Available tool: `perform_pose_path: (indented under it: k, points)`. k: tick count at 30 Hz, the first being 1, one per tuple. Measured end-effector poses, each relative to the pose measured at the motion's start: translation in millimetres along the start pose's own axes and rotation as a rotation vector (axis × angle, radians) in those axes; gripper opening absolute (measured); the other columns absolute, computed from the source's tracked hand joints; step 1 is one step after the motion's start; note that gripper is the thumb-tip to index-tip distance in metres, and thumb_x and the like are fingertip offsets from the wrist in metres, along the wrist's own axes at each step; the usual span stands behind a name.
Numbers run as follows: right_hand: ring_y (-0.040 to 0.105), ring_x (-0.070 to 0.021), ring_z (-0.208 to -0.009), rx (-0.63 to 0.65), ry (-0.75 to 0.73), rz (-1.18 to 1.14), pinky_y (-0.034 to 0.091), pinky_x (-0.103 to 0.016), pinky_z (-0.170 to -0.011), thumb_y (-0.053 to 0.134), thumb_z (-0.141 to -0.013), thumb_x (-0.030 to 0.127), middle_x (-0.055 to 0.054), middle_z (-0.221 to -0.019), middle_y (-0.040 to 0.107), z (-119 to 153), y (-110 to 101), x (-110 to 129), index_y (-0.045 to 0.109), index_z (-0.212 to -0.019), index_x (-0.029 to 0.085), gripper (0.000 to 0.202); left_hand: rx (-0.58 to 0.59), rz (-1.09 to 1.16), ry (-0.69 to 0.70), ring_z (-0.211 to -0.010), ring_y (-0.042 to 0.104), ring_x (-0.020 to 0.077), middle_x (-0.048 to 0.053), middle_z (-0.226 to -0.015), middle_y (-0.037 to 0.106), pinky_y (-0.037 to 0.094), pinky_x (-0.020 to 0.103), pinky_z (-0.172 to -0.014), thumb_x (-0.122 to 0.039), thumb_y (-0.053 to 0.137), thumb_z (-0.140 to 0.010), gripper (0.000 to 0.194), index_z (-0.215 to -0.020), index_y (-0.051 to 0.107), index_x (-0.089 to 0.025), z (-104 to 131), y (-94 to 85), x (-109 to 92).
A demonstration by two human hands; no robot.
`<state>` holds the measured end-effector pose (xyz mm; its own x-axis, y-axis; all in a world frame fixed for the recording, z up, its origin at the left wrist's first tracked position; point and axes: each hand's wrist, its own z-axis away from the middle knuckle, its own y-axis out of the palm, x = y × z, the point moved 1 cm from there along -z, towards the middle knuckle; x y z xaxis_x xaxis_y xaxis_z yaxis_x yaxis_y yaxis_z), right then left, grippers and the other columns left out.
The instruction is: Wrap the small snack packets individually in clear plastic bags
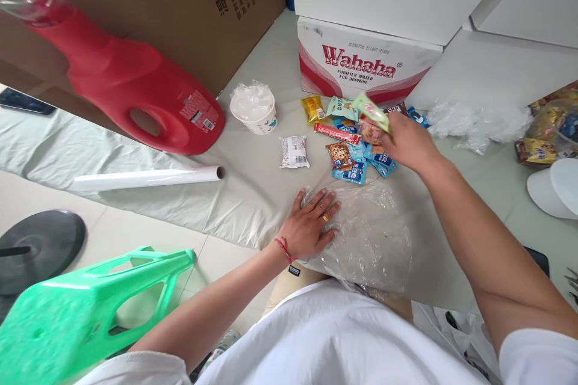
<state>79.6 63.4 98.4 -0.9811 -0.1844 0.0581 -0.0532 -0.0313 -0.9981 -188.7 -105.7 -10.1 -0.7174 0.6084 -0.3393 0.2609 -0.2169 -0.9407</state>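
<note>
My right hand is closed on a pale green snack packet, raised over a pile of small wrapped snacks. In that pile are a yellow packet, a red stick packet, a brown cookie packet and several blue packets. My left hand lies flat with fingers spread on the left edge of a clear plastic bag, which is spread on the table before me. A white packet lies apart, to the left of the pile.
A paper cup stuffed with clear plastic stands near a red detergent bottle. A white roll lies along the left. Behind the snacks is a Wahaha carton. Crumpled plastic and a white container are at right; a green stool stands lower left.
</note>
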Motion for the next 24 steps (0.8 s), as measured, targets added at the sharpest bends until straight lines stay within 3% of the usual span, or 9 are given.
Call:
perform_pose_path:
  k: [4, 7, 10, 13, 17, 20, 22, 24]
  points:
    - [0.063, -0.0341, -0.108, 0.077, -0.191, 0.035, 0.050, -0.040, -0.086, 0.047, -0.099, 0.031, -0.024, -0.130, 0.063, -39, 31, 55, 0.058, -0.132, 0.009, 0.041, -0.004, 0.007, -0.004, -0.160, 0.032, 0.0315, 0.008, -0.170, 0.038, 0.003, 0.064, -0.132, -0.059, 0.037, -0.106, 0.065, -0.162, 0.043, -0.026, 0, 0.0, -1]
    - [0.066, -0.0330, -0.107, 0.140, -0.168, 0.035, 0.052, -0.044, -0.089, 0.042, -0.100, 0.026, -0.023, -0.129, 0.066, -48, 47, 79, 0.060, -0.135, 0.010, 0.043, -0.007, 0.008, -0.007, -0.160, 0.031, 0.0313, 0.008, -0.170, 0.038, 0.003, 0.063, -0.132, -0.059, 0.038, -0.106, 0.064, -0.162, 0.043, -0.027, 0, 0.1, -1]
    - [0.067, -0.0343, -0.106, 0.114, -0.096, 0.024, 0.053, -0.045, -0.090, 0.050, -0.096, 0.027, -0.023, -0.125, 0.068, -35, 43, 72, 0.064, -0.132, 0.011, 0.043, -0.010, 0.009, -0.007, -0.160, 0.031, 0.0309, 0.007, -0.171, 0.037, 0.002, 0.063, -0.132, -0.059, 0.037, -0.106, 0.064, -0.162, 0.043, -0.027, 0, 0.6, -1]
    - [0.067, -0.0322, -0.101, 0.041, 0.024, -0.094, 0.053, -0.040, -0.086, 0.063, -0.085, 0.032, -0.018, -0.116, 0.071, 3, 25, 38, 0.070, -0.123, 0.014, 0.042, -0.013, 0.010, -0.001, -0.161, 0.030, 0.0307, 0.007, -0.171, 0.036, 0.000, 0.064, -0.132, -0.059, 0.036, -0.107, 0.064, -0.162, 0.043, -0.026, 0, 1.5, 0]
    - [0.065, -0.0255, -0.080, -0.010, 0.423, -0.700, 0.054, -0.037, -0.073, 0.074, -0.069, 0.044, -0.006, -0.081, 0.066, 102, 2, -28, 0.071, -0.093, 0.019, 0.035, -0.016, 0.012, 0.012, -0.160, 0.030, 0.0314, 0.007, -0.171, 0.035, 0.002, 0.065, -0.131, -0.057, 0.037, -0.107, 0.063, -0.161, 0.044, -0.026, 0, 2.0, 1]
    - [0.071, -0.0295, -0.088, -0.113, 0.751, -1.264, 0.058, -0.047, -0.078, 0.080, -0.059, 0.040, -0.006, -0.093, 0.068, 213, -2, -74, 0.068, -0.095, 0.027, 0.040, -0.020, 0.010, 0.009, -0.160, 0.031, 0.0330, 0.008, -0.171, 0.035, 0.004, 0.067, -0.131, -0.055, 0.039, -0.106, 0.062, -0.161, 0.044, -0.026, 0, 1.5, 1]
    - [0.073, -0.0329, -0.096, -0.091, 0.951, -1.358, 0.058, -0.050, -0.078, 0.079, -0.058, 0.038, -0.010, -0.102, 0.067, 301, 4, -94, 0.069, -0.095, 0.036, 0.039, -0.023, 0.009, 0.008, -0.160, 0.030, 0.0335, 0.009, -0.171, 0.035, 0.005, 0.068, -0.130, -0.054, 0.040, -0.106, 0.061, -0.160, 0.045, -0.026, -1, 1.3, 1]
    - [0.068, -0.0283, -0.067, -0.049, 1.147, -1.308, 0.052, -0.046, -0.056, 0.078, -0.052, 0.043, -0.011, -0.089, 0.064, 390, 19, -102, 0.068, -0.087, 0.039, 0.037, -0.025, 0.012, 0.013, -0.160, 0.030, 0.0336, 0.009, -0.171, 0.036, 0.005, 0.067, -0.130, -0.054, 0.039, -0.106, 0.061, -0.160, 0.046, -0.026, -1, 1.3, 0]
